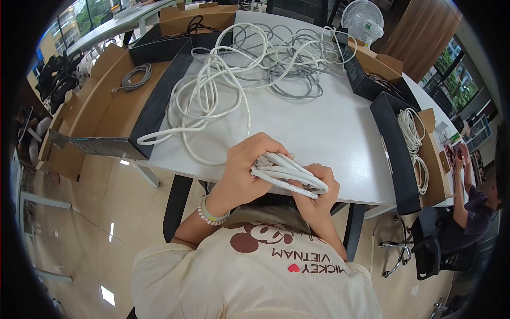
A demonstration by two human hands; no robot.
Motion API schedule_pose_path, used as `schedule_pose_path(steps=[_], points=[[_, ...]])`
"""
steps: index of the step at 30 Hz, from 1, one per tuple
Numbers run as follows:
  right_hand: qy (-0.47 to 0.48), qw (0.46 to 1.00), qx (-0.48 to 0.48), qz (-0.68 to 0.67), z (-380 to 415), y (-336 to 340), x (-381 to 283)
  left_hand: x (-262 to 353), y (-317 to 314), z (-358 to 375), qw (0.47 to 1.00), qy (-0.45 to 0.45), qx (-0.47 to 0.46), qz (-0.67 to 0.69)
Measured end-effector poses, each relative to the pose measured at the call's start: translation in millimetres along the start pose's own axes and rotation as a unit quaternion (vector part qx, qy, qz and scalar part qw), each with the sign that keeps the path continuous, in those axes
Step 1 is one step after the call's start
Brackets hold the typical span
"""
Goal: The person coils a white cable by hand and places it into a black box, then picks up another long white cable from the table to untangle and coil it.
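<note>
Between my two hands is a coiled white network cable [284,171], held just over the near edge of the table. My left hand [246,169] wraps round the coil's left end, where a clear plug seems to poke out by the fingers. The coil's right end is gripped by my right hand [320,190], fingers closed over it. Beyond my hands, a loose tangle of white cable [212,101] spreads over the left half of the table, mixed with grey cable [295,87] further back.
An open box [109,109] at the left holds one grey coil [136,77]. Another box [398,165] at the right holds white coils [411,133]. Boxes with dark cables [196,26] [380,82] stand at the back. A fan [362,22] and a seated person [470,212] are beyond.
</note>
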State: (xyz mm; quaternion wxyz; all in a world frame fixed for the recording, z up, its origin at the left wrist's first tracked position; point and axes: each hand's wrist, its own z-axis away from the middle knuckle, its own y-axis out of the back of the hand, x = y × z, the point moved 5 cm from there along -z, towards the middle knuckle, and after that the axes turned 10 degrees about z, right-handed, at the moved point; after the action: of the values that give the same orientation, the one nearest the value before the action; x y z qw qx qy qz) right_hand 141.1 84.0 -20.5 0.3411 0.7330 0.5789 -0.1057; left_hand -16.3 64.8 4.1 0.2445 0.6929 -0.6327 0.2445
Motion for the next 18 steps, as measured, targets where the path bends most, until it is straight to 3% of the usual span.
schedule_pose_path(steps=[18], points=[[0.009,1.000,0.001,-0.006,1.1,0.0,0.3,-2.9,0.1,1.7,1.000,0.008,-0.006,0.006]])
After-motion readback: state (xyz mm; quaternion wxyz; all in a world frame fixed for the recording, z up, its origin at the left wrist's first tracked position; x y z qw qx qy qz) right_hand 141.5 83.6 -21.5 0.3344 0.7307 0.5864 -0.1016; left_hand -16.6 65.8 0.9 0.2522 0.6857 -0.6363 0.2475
